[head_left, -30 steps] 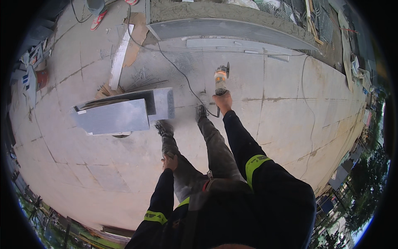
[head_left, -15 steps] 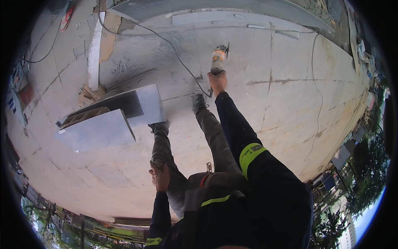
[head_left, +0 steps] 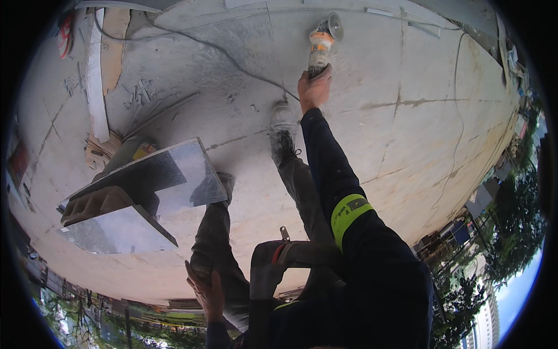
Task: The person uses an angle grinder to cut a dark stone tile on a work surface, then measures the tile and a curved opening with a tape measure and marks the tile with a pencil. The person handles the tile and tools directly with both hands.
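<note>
Right hand: mine (head_left: 315, 87), bare, fingers wrapped tight round the back end of the grinder (head_left: 319, 57), arm stretched out ahead of me
Grinder: in that hand, out past my right shoe (head_left: 283, 131), orange-and-grey body, head pointing away from me
Disc: thin round grey disc (head_left: 335, 27) on the right of the head; can't tell whether it clears the floor (head_left: 349, 139)
Cord: dark cord (head_left: 226, 55) runs from upper left across the floor to just behind my right hand
Left hand: mine (head_left: 206, 294), holding nothing, fingers stretched out, against my left leg (head_left: 210, 238) around the knee
Slabs: two grey slabs on my left, the bigger one (head_left: 197, 166) with its corner by my left leg, the smaller one (head_left: 122, 232) nearer me
Block: brown ridged block (head_left: 96, 206) between the slabs
Upper left: long white strip (head_left: 96, 81) beside a tan board (head_left: 115, 46), thin scraps (head_left: 139, 90) near them
</note>
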Motion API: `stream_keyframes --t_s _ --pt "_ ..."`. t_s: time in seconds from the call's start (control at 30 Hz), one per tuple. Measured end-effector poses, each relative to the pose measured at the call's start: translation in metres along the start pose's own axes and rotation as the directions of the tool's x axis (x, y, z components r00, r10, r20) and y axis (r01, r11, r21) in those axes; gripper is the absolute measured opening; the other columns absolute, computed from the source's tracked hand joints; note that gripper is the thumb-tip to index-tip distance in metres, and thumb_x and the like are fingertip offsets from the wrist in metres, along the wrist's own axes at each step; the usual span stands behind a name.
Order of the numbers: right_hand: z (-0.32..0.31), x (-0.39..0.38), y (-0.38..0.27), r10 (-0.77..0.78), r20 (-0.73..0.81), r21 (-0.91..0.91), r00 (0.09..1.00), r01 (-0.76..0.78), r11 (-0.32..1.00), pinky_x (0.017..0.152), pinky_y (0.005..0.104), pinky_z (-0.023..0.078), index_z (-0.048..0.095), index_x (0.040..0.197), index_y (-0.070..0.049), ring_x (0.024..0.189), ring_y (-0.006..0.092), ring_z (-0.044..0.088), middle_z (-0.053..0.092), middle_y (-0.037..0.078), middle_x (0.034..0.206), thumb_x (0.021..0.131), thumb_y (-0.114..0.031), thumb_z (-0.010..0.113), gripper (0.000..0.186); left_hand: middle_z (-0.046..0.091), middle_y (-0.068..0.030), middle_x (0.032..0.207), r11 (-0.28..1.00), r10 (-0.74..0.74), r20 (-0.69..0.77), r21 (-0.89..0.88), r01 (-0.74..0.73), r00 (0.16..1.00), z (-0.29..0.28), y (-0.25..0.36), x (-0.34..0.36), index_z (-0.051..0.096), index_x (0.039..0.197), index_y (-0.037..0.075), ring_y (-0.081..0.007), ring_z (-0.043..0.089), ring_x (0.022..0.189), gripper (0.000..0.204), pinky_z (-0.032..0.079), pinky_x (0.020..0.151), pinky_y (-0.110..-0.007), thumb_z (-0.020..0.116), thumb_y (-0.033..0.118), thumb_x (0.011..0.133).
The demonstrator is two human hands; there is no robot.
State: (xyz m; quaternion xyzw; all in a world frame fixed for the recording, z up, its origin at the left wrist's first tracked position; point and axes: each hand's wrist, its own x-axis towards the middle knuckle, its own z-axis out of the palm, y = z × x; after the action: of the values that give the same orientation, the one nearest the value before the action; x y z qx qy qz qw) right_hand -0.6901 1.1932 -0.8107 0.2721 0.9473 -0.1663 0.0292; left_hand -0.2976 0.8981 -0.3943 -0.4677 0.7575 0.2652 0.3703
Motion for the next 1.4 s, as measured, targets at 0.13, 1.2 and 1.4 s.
stream_keyframes --t_s 0.13,1.2,1.4 --pt "0.026 -0.001 0.026 -0.043 -0.023 -0.007 0.999 0.042 0.999 0.094 0.0535 0.05 0.04 0.156 -0.009 0.116 0.0399 0.063 0.061 0.018 0.123 0.081 -0.021 0.082 0.086 0.047 -0.0304 0.137 1.0 -0.018 0.008 0.0 0.018 1.0 -0.006 0.0 0.013 0.018 0.17 0.008 -0.0512 0.051 0.129 0.093 0.043 0.107 -0.059 0.072 0.031 0.096" --pt "-0.033 -0.034 0.074 -0.132 0.193 0.219 0.972 0.089 0.972 0.082 0.0426 0.056 0.039 0.153 0.01 0.091 0.0326 0.069 0.067 0.024 0.105 0.099 -0.036 0.071 0.078 0.052 -0.0252 0.137 0.998 0.043 0.007 -0.055 -0.042 0.999 -0.019 -0.024 0.019 0.031 0.164 0.01 -0.046 0.062 0.118 0.09 0.055 0.092 -0.054 0.076 0.042 0.093" --pt "-0.166 -0.231 -0.003 0.252 0.598 0.321 0.761 -0.515 0.795 0.065 0.0353 0.057 0.059 0.116 -0.001 0.075 0.0192 0.066 0.063 0.009 0.094 0.106 -0.034 0.057 0.035 0.059 -0.0256 0.129 0.982 -0.132 0.035 -0.133 0.135 0.991 -0.025 -0.052 -0.007 0.032 0.163 0.008 -0.044 0.065 0.114 0.084 0.053 0.095 -0.056 0.07 0.046 0.098"
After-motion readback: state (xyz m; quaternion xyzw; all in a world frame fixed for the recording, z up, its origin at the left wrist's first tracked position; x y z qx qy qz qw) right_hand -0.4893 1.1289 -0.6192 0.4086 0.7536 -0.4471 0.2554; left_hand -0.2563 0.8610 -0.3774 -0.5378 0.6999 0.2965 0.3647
